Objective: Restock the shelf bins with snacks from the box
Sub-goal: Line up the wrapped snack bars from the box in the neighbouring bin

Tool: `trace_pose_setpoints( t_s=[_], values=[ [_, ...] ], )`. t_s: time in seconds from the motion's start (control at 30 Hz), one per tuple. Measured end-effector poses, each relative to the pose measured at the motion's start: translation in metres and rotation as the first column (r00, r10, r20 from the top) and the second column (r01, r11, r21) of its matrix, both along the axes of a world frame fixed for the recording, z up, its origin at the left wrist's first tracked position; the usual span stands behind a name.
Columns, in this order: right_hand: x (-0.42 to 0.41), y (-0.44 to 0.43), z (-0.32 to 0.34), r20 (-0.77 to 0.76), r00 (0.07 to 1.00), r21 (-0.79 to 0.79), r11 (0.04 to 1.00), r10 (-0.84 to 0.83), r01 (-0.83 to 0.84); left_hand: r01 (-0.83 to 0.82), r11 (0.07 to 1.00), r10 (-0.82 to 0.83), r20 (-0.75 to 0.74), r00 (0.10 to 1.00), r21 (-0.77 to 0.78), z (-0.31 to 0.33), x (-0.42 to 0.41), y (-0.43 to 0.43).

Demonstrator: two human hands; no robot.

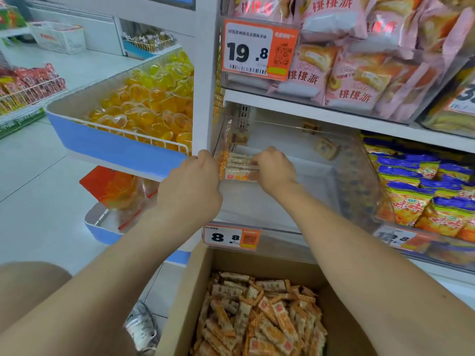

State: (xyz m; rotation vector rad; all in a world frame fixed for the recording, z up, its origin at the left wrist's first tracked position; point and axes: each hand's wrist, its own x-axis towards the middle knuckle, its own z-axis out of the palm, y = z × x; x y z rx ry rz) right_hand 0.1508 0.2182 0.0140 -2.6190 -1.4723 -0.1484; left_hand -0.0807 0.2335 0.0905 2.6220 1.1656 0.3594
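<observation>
A clear plastic shelf bin (pixel 303 235) on the middle shelf is nearly bare, with a couple of small packets at its back. Both my hands reach into its left end. My left hand (pixel 192 183) and my right hand (pixel 273 168) together hold a stack of orange-and-white snack bars (pixel 237 167) between them, against the bin's left wall. Below the shelf stands an open cardboard box (pixel 185 299) filled with several loose snack bars (pixel 259 317) of the same kind.
An 8.8 price tag (pixel 231 237) hangs on the bin's front. Blue-and-yellow snack bags (pixel 424 191) fill the bin to the right. Pink pastry packs (pixel 354 60) sit on the shelf above. A blue-fronted tray of yellow jelly cups (pixel 144 104) juts out at the left.
</observation>
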Motion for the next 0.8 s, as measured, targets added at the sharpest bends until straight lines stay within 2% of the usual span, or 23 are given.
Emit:
trace_pose_setpoints(
  t_s=[0.2, 0.4, 0.6, 0.7, 0.8],
  values=[
    [0.001, -0.003, -0.001, -0.018, 0.997, -0.035, 0.996, 0.078, -0.078, -0.010, 1.000, 0.010, 0.017, 1.000, 0.001, 0.001, 0.002, -0.003],
    [-0.010, -0.008, -0.002, 0.067, 0.997, -0.043, 0.999, 0.021, -0.019, -0.010, 1.000, 0.009, 0.015, 1.000, 0.028, -0.001, 0.002, -0.005],
    [-0.015, -0.022, 0.016, 0.189, 0.982, 0.094, 0.995, 0.009, -0.027, -0.003, 0.998, 0.001, 0.037, 0.999, 0.060, -0.005, -0.002, -0.002],
    [-0.025, -0.047, 0.028, 0.119, 0.991, 0.155, 0.985, 0.057, -0.075, -0.009, 0.990, 0.000, 0.062, 0.998, 0.143, -0.008, -0.005, -0.005],
    [-0.041, -0.087, 0.037, -0.014, 0.994, 0.283, 0.954, 0.109, -0.101, 0.017, 0.956, -0.072, 0.176, 0.982, 0.292, -0.009, -0.008, -0.016]
  ],
)
